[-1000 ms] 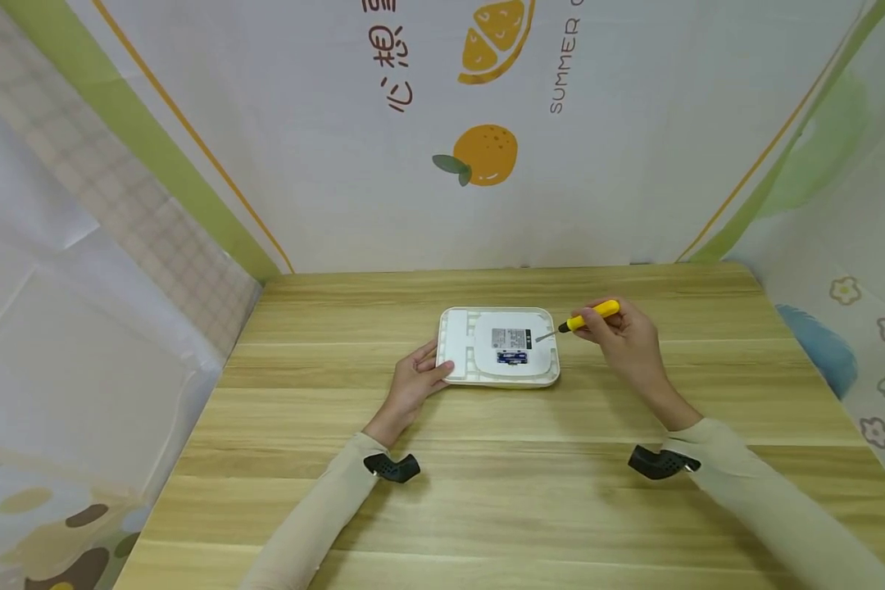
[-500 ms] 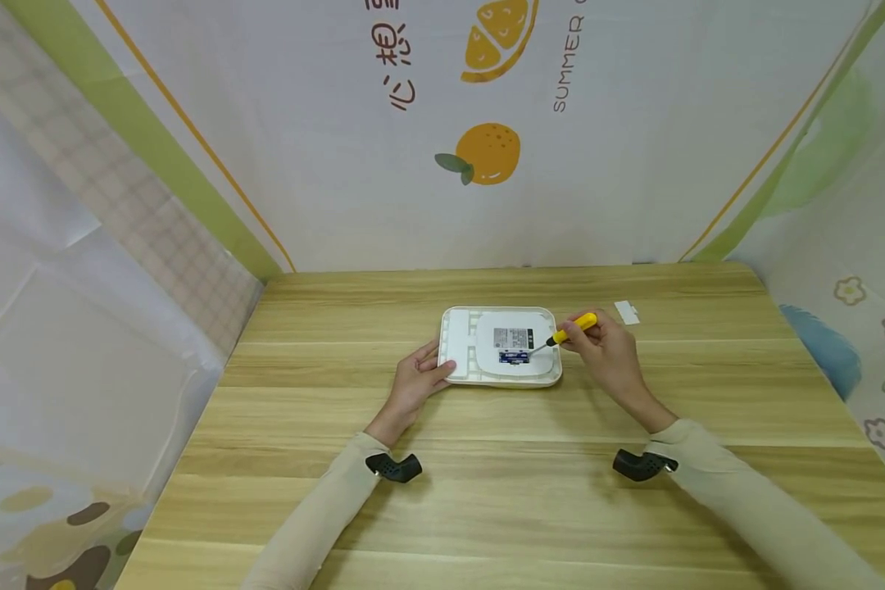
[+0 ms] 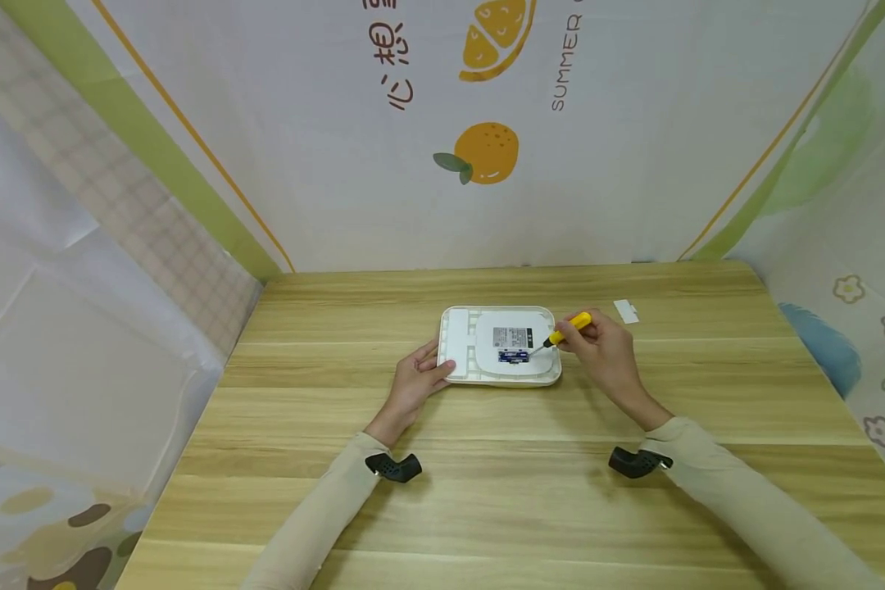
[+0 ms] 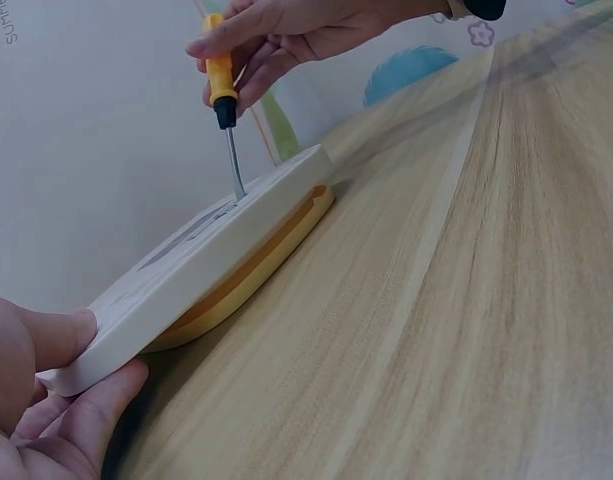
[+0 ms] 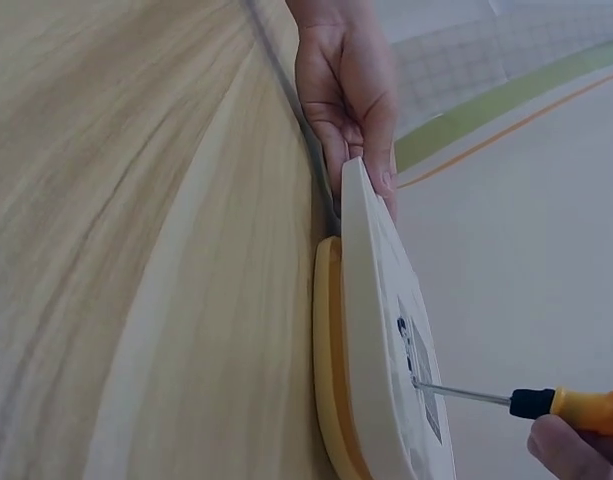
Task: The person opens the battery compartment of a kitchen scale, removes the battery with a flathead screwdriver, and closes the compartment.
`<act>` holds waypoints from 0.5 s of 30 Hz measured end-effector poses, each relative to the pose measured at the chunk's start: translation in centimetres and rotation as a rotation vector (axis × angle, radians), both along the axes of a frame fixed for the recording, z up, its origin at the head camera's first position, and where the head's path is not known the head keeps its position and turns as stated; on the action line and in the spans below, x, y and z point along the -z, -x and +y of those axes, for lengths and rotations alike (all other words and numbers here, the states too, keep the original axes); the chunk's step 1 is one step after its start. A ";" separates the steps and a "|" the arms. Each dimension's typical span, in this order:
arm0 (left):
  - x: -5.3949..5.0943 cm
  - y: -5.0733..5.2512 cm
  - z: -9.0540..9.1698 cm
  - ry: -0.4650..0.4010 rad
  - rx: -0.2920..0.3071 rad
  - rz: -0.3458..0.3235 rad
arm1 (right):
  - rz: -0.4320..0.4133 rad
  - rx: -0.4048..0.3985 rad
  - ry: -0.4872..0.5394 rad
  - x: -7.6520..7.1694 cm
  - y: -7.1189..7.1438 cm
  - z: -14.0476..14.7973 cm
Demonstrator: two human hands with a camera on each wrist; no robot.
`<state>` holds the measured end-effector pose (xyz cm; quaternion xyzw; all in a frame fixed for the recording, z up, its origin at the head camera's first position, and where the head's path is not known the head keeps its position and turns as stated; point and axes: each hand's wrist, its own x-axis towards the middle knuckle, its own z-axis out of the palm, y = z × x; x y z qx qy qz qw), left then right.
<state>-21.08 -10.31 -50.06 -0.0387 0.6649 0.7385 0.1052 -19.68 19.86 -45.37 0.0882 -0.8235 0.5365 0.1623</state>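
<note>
A flat white battery-powered device [image 3: 457,328], much like an upturned kitchen scale, lies with its label side up. Its yellow lower part [image 4: 256,282] rests on the table. My left hand [image 3: 411,383] grips its left edge, thumb on top and fingers below. Blue batteries [image 3: 513,356] sit in the uncovered compartment. My right hand [image 3: 606,354] holds a yellow-handled screwdriver [image 3: 574,325] with a black collar, slanted down to the left. In the right wrist view, the metal shaft [image 5: 471,395] reaches the right end of the battery compartment. Whether its tip touches a battery cannot be made out.
A small white cover [image 3: 625,311] with a tab lies on the wooden table [image 3: 487,492], behind and right of my right hand. A printed white curtain [image 3: 612,180] hangs at the table's back edge, with more cloth on both sides.
My right hand has moved left and slightly nearer, bringing the screwdriver tip from beside the label to the batteries. The small white cover has come into view behind it. My left hand stays put.
</note>
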 end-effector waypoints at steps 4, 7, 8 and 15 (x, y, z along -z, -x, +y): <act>0.1 0.0 -0.1 0.009 0.007 0.004 | 0.054 0.006 -0.036 -0.1 0.0 -0.4; 0.2 0.0 -0.1 0.018 0.012 0.002 | 0.082 0.014 -0.046 -0.2 0.0 -0.7; 0.2 0.0 -0.2 0.020 0.013 0.003 | 0.088 0.015 -0.043 -0.2 0.0 -0.7; 0.1 0.0 -0.2 0.027 0.007 0.000 | 0.077 0.009 -0.023 -0.3 0.1 -0.8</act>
